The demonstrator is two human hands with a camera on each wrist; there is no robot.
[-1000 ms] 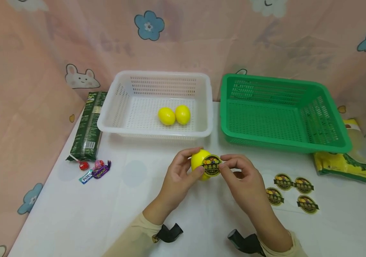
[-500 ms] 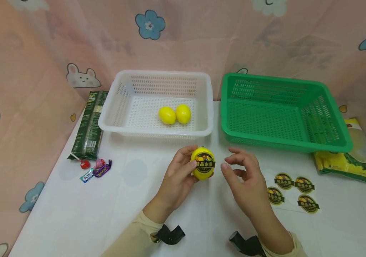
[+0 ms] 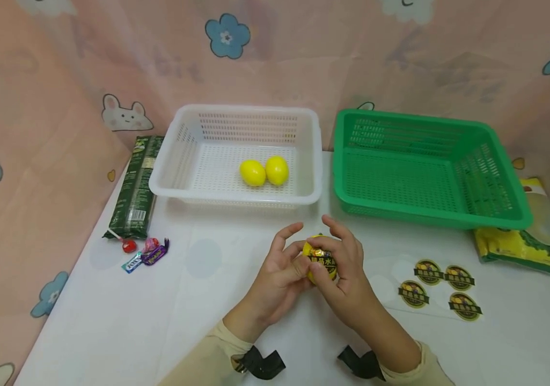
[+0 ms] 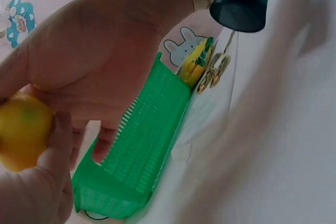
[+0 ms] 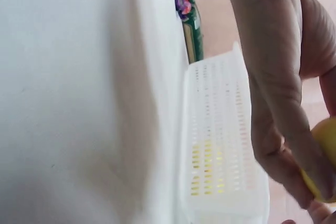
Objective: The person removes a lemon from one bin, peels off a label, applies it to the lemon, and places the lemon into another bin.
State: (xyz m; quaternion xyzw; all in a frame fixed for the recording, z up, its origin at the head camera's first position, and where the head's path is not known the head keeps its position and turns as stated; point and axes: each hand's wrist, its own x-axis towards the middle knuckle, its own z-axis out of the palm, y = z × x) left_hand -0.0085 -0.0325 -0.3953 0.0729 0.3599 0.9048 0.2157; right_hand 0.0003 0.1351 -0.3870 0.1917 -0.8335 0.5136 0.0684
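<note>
A yellow lemon [image 3: 320,260] with a dark round sticker on it is held between both hands above the white table [image 3: 197,311], in front of the baskets. My left hand [image 3: 286,265] grips it from the left, and its yellow side shows as the lemon [image 4: 21,129] in the left wrist view. My right hand [image 3: 339,268] wraps it from the right, thumb on the sticker; the lemon [image 5: 325,156] edge shows in the right wrist view. Two more lemons [image 3: 265,171] lie in the white basket [image 3: 185,158]. The green basket [image 3: 497,187] holds nothing.
A sheet with several round dark stickers [image 3: 441,289] lies right of my hands. A dark green packet [image 3: 134,187] and some wrapped sweets [image 3: 141,252] lie at the left. A yellow-green bag [image 3: 521,241] sits at the far right. Pink patterned cloth walls surround the table.
My right hand let go of the sticker, opened briefly beside the lemon, and now closes on the lemon again with the thumb on the sticker. The lemon moved slightly right and down.
</note>
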